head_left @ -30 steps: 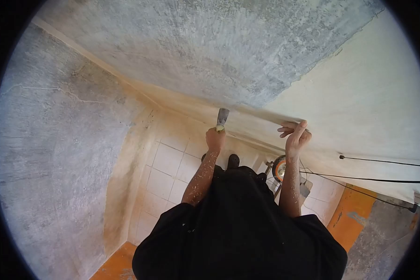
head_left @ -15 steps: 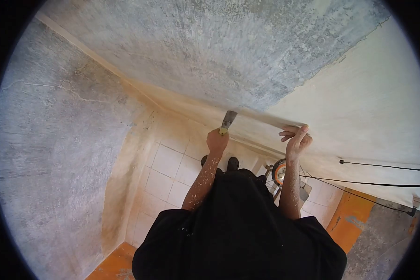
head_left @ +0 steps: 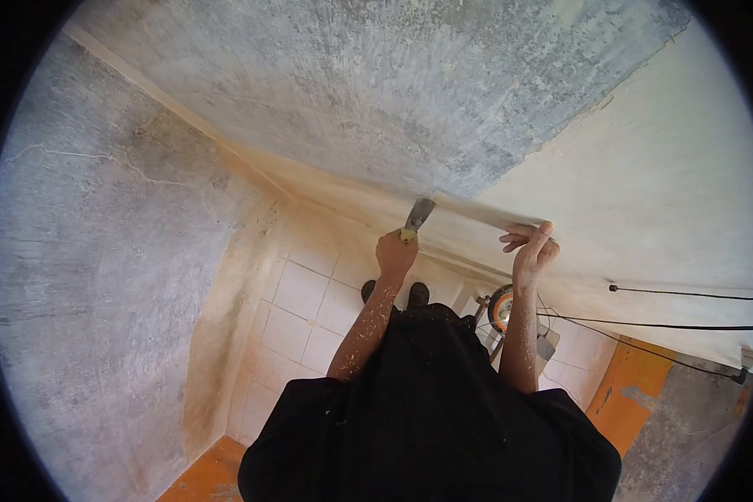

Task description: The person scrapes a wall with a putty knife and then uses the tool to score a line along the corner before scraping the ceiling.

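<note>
My left hand (head_left: 397, 255) is closed around the handle of a putty knife (head_left: 418, 217) with a yellowish grip and a broad, dull metal blade. The blade points up and slightly right, at the lower part of the wall near the edge between bare grey plaster (head_left: 393, 109) and the cream coating (head_left: 644, 184). My right hand (head_left: 534, 255) is at the cream surface to the right, fingers apart and thumb up, beside a dark shadowed line. Whether it presses on the coating cannot be made out. Pale flakes cling to both forearms.
White floor tiles (head_left: 301, 289) lie below, with my dark shoes (head_left: 418, 294) on them. A round orange-and-black device (head_left: 500, 308) stands by my right forearm. Black cables (head_left: 669, 325) cross at the right. A second grey wall (head_left: 100, 276) meets the corner at left.
My left hand and the putty knife have shifted slightly to the right along the wall. My right hand stays in nearly the same place.
</note>
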{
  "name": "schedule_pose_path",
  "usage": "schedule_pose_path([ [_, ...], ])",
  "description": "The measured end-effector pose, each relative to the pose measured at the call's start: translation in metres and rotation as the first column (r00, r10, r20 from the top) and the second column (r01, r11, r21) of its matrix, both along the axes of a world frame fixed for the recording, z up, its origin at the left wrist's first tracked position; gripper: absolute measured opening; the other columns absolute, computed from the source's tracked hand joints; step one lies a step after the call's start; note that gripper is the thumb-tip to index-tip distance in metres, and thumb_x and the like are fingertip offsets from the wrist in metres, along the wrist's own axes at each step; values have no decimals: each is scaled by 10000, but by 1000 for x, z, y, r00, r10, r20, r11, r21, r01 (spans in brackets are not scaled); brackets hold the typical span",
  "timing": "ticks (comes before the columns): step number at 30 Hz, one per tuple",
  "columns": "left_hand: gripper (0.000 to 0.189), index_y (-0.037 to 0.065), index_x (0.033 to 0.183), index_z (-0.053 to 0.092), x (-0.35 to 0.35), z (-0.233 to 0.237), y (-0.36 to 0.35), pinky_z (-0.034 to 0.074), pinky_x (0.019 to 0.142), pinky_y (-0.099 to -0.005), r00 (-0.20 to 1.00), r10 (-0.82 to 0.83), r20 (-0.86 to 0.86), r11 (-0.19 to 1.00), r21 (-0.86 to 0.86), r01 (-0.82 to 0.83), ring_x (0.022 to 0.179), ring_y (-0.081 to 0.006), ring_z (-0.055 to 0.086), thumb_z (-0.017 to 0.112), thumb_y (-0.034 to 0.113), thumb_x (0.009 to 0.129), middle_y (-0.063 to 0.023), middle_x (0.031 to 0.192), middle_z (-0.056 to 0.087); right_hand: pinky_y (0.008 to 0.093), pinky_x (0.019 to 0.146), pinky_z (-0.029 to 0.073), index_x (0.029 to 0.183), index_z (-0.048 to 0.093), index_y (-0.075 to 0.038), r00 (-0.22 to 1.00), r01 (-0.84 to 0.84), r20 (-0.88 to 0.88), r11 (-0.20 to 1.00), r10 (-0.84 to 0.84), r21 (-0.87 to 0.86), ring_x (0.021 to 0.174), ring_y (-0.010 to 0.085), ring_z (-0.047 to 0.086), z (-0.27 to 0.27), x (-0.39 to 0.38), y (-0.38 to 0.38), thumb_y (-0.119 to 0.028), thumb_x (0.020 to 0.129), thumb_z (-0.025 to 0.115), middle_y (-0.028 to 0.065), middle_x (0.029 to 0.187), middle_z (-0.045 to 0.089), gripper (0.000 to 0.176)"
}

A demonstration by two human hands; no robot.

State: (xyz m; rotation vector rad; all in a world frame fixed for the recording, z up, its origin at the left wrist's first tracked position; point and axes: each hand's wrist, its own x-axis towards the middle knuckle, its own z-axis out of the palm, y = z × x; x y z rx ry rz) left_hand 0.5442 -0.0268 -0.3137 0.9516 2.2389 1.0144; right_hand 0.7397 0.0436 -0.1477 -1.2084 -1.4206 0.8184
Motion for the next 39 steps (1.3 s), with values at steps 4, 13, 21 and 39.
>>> schedule_pose_path([
  [4,229,22,783,686,-9,-20,-1,507,620,-469,997,0,-75,997,-77,-6,677,-391,648,640,246,768,-204,695,649,240,400,472,653,656,89,1000,-25,6,1000,25,-1,417,176,585,0,2,2,-439,1031,250,150,562,638,765],
  [13,258,16,784,685,1,-15,3,507,624,-464,1000,13,25,999,-52,-11,715,-403,649,648,271,776,-212,707,651,257,427,498,662,662,87,997,-44,-58,999,44,-9,492,190,634,-3,3,3,-410,1031,288,149,615,654,723],
  [21,247,5,766,674,5,-39,-7,502,614,-457,999,50,-17,996,-77,-51,702,-406,644,633,249,772,-223,694,637,246,407,485,667,651,96,1000,-15,-27,1000,16,19,433,183,595,1,-1,4,-442,1029,256,151,569,635,760],
  [39,212,-1,780,681,13,-47,-1,497,628,-452,988,80,136,992,-111,-65,708,-399,648,654,207,751,-208,704,651,258,447,507,674,663,83,996,-89,-6,996,89,-7,517,190,643,-2,8,3,-424,1030,274,147,630,661,731],
])
